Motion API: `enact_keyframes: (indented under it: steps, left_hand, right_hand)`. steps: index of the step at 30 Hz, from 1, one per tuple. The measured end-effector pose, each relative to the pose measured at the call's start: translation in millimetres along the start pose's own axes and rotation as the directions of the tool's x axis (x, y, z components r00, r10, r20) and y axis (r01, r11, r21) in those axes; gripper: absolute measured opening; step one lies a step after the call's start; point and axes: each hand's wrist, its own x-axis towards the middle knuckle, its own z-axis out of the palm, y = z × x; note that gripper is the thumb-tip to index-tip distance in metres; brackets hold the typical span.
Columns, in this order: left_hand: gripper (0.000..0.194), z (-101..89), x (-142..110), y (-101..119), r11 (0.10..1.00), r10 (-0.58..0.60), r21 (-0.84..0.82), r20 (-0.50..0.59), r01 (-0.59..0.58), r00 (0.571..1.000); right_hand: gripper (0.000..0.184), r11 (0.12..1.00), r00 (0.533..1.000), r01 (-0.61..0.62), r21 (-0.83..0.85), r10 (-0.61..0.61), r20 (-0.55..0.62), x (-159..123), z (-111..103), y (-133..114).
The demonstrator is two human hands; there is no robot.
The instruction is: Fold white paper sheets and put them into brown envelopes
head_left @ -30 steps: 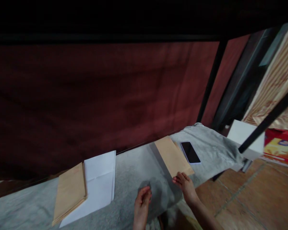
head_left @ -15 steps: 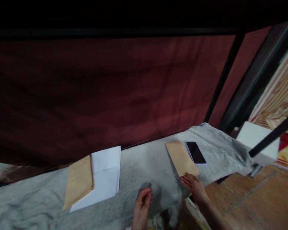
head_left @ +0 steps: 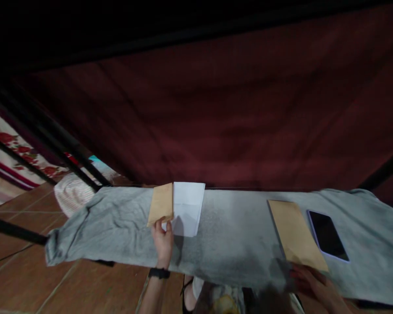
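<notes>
My left hand (head_left: 163, 240), with a dark band on the wrist, has thumb and fingers closed on the near edge of a brown paper envelope (head_left: 162, 203) at the top of a small stack. That edge lifts a little. Under and beside the stack lie white paper sheets (head_left: 188, 205) with a fold line across them. On the right, a single brown envelope (head_left: 296, 233) lies flat on the grey cloth (head_left: 236, 226). My right hand (head_left: 309, 281) is at its near end, dark and smeared, so its grip is unclear.
A phone (head_left: 328, 235) with a dark screen lies right of the single envelope. Behind the cloth-covered surface hangs a dark red cloth (head_left: 232, 122). Dark metal posts (head_left: 16, 231) stand at the left, with striped fabric (head_left: 74, 194) over the tiled floor (head_left: 26, 279).
My view has turned left. My left hand has moved from the bare cloth to the envelope stack and taken hold of its near edge. My right hand stays by the single envelope's near end.
</notes>
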Motion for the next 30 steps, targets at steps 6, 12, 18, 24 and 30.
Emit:
enact_keyframes:
  steps: [6,12,18,24,30]
  left_hand:
    - [0.029,-16.3,46.7,-26.1,0.996,0.043,0.079,-0.013,-0.042,0.999]
    - [0.042,18.3,-17.1,-6.3,0.916,0.35,0.067,0.346,-0.395,0.87]
    - [0.062,10.4,18.3,-20.5,0.906,0.111,0.407,0.034,-0.116,0.993]
    - [0.054,-10.1,55.7,-40.2,0.902,0.026,0.43,0.002,-0.024,1.0]
    - [0.056,12.3,-9.0,-23.8,0.816,0.447,0.071,0.55,-0.573,0.705]
  right_hand:
    - [0.047,0.934,0.948,0.317,-0.163,-0.308,0.077,-5.6,49.0,7.9]
    - [0.037,0.555,0.685,0.713,-0.428,-0.681,0.258,-10.6,112.4,26.7]
    - [0.036,0.197,0.473,0.8,-0.566,-0.788,0.394,5.2,123.4,46.0]
    - [0.035,0.102,0.416,0.789,-0.606,-0.815,0.404,12.5,124.5,52.2]
    - [0.03,0.112,0.428,0.751,-0.651,-0.833,0.35,9.3,132.6,51.9]
